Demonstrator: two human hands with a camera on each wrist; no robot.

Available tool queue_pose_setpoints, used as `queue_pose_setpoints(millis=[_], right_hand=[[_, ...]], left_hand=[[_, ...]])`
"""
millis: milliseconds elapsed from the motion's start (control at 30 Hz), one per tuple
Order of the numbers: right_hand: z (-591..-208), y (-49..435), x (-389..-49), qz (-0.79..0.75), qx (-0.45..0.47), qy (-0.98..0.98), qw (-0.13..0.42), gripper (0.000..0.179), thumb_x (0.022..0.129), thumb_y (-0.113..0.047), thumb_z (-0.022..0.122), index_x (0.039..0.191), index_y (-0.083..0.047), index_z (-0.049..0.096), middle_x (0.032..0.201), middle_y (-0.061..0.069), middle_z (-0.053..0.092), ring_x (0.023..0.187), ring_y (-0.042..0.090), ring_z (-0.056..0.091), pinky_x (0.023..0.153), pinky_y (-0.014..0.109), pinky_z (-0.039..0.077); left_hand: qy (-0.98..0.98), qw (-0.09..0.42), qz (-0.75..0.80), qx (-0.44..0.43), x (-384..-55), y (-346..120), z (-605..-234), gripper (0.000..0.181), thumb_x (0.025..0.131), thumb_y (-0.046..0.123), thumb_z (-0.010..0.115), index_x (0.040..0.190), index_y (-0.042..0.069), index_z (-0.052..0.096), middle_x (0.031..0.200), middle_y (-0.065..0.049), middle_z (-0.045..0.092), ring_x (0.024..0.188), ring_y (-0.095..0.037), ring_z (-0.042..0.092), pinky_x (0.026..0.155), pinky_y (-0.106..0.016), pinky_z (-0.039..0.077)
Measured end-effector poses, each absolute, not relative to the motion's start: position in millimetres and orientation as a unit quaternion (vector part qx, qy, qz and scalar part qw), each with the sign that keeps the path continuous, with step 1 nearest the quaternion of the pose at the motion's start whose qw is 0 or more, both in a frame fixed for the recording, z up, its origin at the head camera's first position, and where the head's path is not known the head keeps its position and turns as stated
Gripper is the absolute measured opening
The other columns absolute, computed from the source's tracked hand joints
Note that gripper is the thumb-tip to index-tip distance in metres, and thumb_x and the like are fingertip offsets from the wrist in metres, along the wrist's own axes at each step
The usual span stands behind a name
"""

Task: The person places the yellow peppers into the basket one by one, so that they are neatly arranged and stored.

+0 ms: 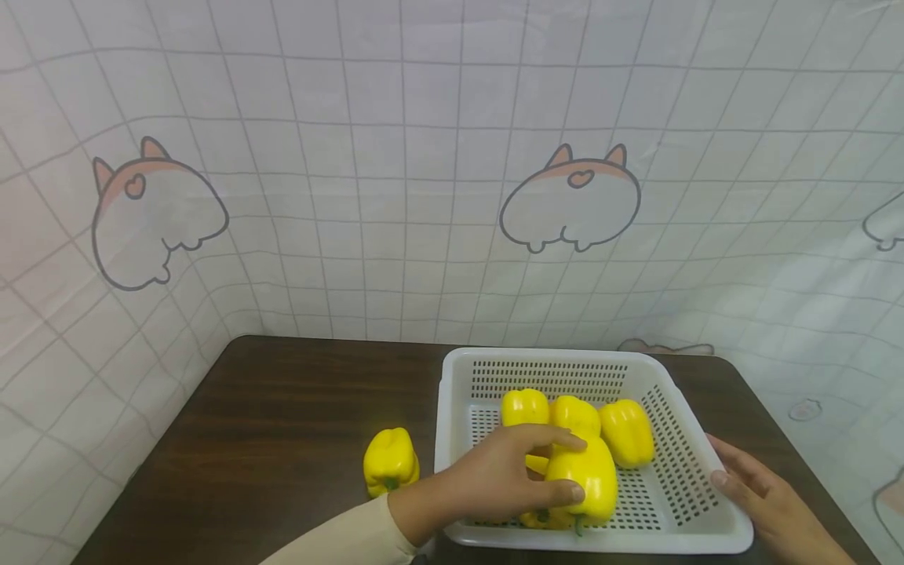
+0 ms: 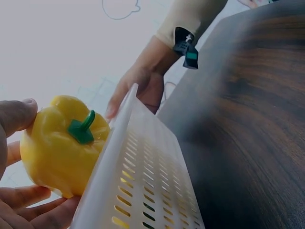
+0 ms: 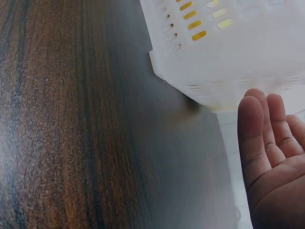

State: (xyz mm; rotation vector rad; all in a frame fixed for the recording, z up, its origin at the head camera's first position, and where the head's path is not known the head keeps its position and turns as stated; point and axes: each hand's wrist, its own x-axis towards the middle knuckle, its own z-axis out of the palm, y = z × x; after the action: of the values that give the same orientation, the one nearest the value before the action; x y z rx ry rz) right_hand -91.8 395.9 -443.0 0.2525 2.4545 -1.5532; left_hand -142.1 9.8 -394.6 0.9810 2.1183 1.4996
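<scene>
My left hand (image 1: 497, 479) grips a yellow bell pepper (image 1: 589, 475) with a green stem, thumb on one side and fingers spread on the other. In the head view this pepper overlaps others inside the white plastic basket (image 1: 547, 355). The left wrist view has the held pepper (image 2: 66, 143) right beside the basket's rim (image 2: 107, 157). At the basket's right side, my right hand (image 1: 770, 494) has its fingertips right at the rim. Its fingers (image 3: 274, 129) are extended and relaxed in the right wrist view.
Several more yellow peppers lie in the basket, among them one at the back left (image 1: 525, 406) and one at the right (image 1: 627, 433). Left of the basket, a single pepper (image 1: 391, 461) sits on the dark wooden table (image 1: 282, 416). A grid-patterned curtain (image 1: 395, 196) hangs behind.
</scene>
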Motion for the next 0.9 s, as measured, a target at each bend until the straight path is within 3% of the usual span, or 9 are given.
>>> queue_pose_setpoints(millis=[233,400,600,900], right_hand=[[-443,396,-92,-0.534,0.086,0.834,0.113,0.073,0.110,-0.036,0.048,0.163,-0.006,0.008,0.146,0.039,0.040,0.097,0.037,0.071,0.074,0.052,0.062],[-444,397,-92,-0.533,0.093,0.833,0.115,0.075,0.110,-0.038,0.048,0.164,-0.006,0.007,0.146,0.038,0.042,0.096,0.037,0.071,0.073,0.052,0.062],[-444,397,-93,-0.535,0.091,0.832,0.117,0.075,0.109,-0.038,0.048,0.164,-0.007,0.006,0.147,0.039,0.039,0.096,0.038,0.071,0.073,0.052,0.062],[-447,399,-93,-0.540,0.074,0.830,0.115,0.073,0.110,-0.035,0.046,0.163,-0.004,0.006,0.146,0.039,0.040,0.097,0.037,0.071,0.074,0.052,0.062]], left_hand=[[0.761,0.152,0.521,0.356,-142,16,-394,0.046,0.090,0.036,0.080,0.133,0.027,0.066,0.133,0.016,0.059,0.117,-0.007,0.060,0.082,-0.018,0.055],[0.787,0.129,0.489,0.354,-142,22,-394,0.046,0.089,0.044,0.080,0.132,0.033,0.066,0.131,0.020,0.060,0.110,-0.004,0.062,0.088,-0.022,0.053],[0.811,0.124,0.454,0.348,-143,27,-393,0.048,0.088,0.052,0.077,0.133,0.040,0.065,0.131,0.023,0.060,0.112,-0.004,0.061,0.091,-0.029,0.053],[0.823,0.128,0.431,0.347,-145,36,-394,0.049,0.088,0.056,0.076,0.132,0.039,0.065,0.126,0.023,0.061,0.109,0.001,0.059,0.089,-0.028,0.053]])
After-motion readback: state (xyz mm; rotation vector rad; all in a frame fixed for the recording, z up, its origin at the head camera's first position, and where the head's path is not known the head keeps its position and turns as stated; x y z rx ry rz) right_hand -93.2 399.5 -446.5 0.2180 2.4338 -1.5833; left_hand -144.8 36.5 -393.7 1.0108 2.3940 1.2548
